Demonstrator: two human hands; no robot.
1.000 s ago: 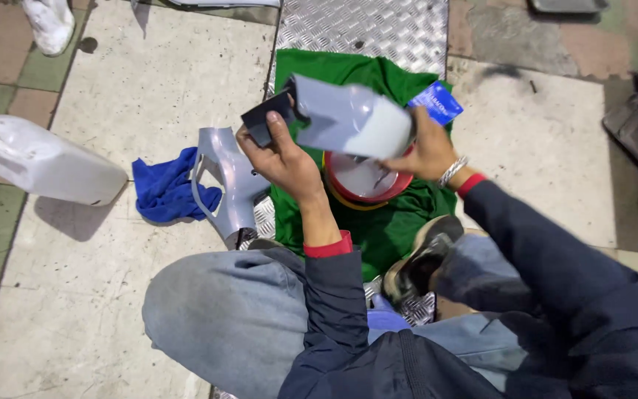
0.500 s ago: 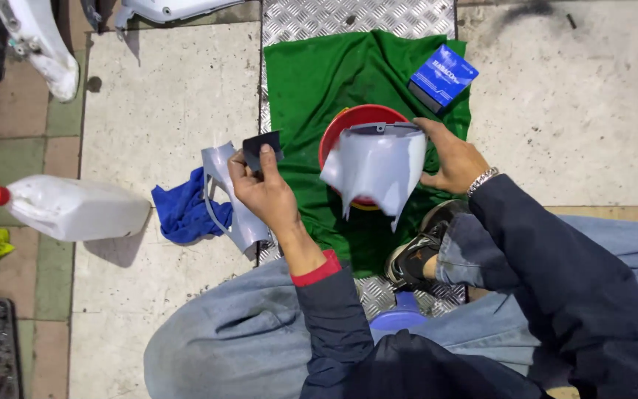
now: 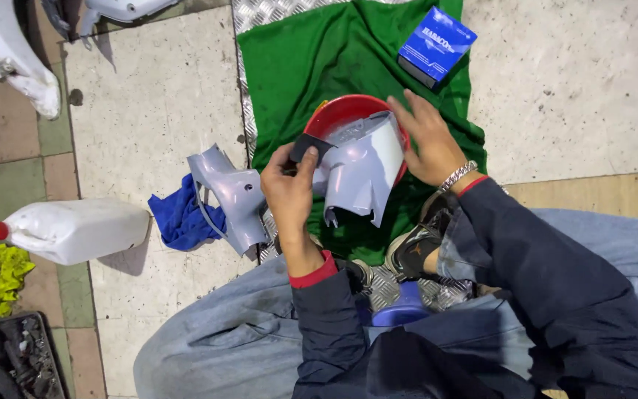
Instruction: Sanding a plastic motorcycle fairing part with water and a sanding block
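Your left hand pinches a dark pad against the grey panel, wrist bent inward. Your right hand grips the panel's far edge, fingers spread, above the red bowl.

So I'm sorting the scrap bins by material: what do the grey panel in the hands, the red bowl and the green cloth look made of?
Grey panel: probably painted moulded plastic, with a thin curved shell and satin sheen. Red bowl: likely glossy plastic, though enamelled metal is possible. Green cloth: woven fabric, matte, creased and stained.
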